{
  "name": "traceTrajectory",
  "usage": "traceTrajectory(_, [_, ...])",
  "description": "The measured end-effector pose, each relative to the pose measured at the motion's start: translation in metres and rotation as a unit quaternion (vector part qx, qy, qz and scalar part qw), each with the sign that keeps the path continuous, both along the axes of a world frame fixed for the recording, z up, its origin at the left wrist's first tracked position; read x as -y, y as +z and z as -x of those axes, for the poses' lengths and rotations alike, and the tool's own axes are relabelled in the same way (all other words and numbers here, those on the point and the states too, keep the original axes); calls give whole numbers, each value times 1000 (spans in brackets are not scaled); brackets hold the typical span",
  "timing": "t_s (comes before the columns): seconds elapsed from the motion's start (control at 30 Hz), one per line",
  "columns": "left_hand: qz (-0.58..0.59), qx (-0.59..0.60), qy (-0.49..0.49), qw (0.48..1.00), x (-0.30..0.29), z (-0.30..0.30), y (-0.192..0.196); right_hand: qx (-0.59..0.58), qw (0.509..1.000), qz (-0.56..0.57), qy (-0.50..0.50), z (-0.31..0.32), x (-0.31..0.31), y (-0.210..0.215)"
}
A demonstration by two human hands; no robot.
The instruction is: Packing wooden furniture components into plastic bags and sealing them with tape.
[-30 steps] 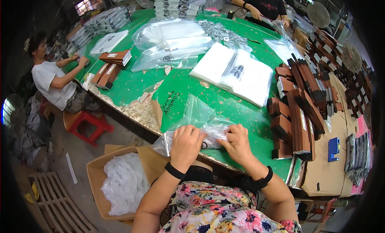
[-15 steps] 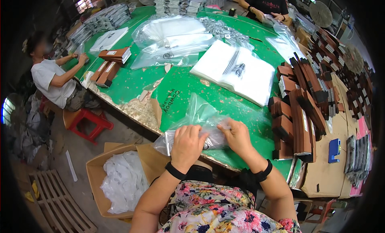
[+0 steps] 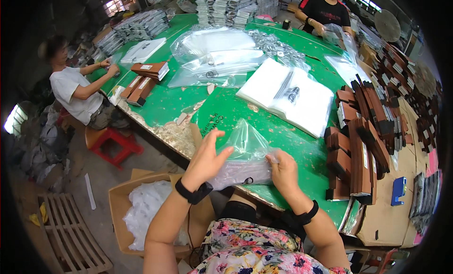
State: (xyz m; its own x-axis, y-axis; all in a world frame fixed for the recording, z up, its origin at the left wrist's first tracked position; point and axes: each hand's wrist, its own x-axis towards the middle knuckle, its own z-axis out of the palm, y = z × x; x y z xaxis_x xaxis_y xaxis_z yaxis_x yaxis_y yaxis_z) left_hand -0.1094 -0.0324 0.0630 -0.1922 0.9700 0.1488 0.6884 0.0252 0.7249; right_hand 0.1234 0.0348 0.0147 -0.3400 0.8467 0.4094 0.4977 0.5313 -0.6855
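Note:
A clear plastic bag [image 3: 245,168] lies at the near edge of the green table, its loose see-through end pointing away from me. Its near part looks pinkish and bears a small dark mark; I cannot tell what is inside. My right hand [image 3: 284,172] pinches the bag's right side between thumb and fingers. Over its left side my left hand [image 3: 204,163] is raised with the fingers apart, holding nothing. Beyond the bag rests a stack of flat clear bags [image 3: 288,95] with dark print.
Brown boxed bundles [image 3: 361,151] are piled on the right, beside a blue tape dispenser [image 3: 398,191]. A carton [image 3: 118,212] holding crumpled plastic stands below left. More clear bags [image 3: 217,62] cover the table's middle. Two co-workers handle plastic at the far left and far right.
My left hand has come off the bag and opened, moving up and left. My right hand keeps its pinch. The whole view has shifted slightly.

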Motion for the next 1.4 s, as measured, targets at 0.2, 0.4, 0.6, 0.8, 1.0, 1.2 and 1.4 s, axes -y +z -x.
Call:
traceTrajectory(0.2, [146,263,-2,954,-38,9,-38,-52,998,-19,24,-3,0,0])
traceTrajectory(0.4, [107,235,-69,964,-38,-16,-18,-22,1000,-2,19,-6,4,3])
traceTrajectory(0.6, [-99,-121,-94,983,25,-38,-20,-126,992,-19,-14,2,1,7])
traceTrajectory(0.8, [-177,-34,-70,981,36,-48,-20,-194,973,4,128,-3,4,5])
traceTrajectory(1.0, [-163,-124,-100,974,33,-39,-45,-206,950,-26,232,-11,1,-2])
traceTrajectory(1.2, [-249,-86,-165,950,30,-26,-55,-185,971,118,91,6,8,6])
traceTrajectory(1.4, [-226,-40,-111,967,32,-27,-65,-3,996,88,-9,13,1,6])
